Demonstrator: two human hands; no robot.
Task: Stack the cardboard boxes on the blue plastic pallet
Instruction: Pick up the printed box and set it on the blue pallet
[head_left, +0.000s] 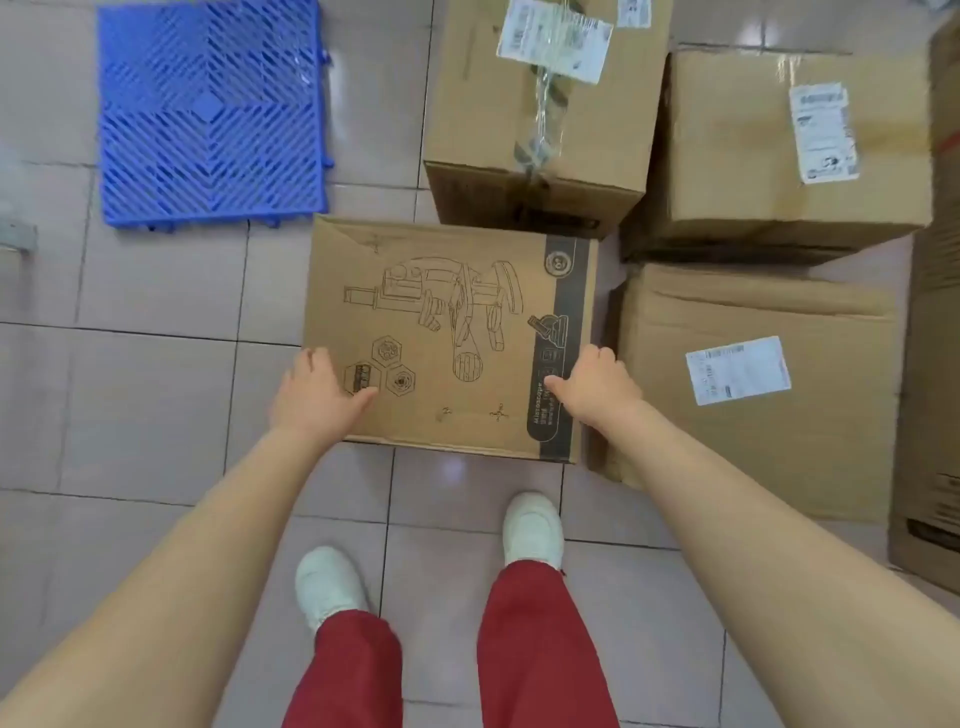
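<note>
A cardboard box with a line drawing of a microscope sits in front of me on the tiled floor. My left hand grips its left edge, thumb on top. My right hand grips its right edge beside the dark printed stripe. The blue plastic pallet, a slatted square with nothing on it, lies on the floor at the upper left, apart from the box. Three more cardboard boxes stand around: a tall taped one behind, one with a white label at the upper right, and a flat one to the right.
More dark-printed cartons line the right edge. My feet in white shoes stand just behind the held box. Bare floor tiles stretch between the box and the pallet on the left.
</note>
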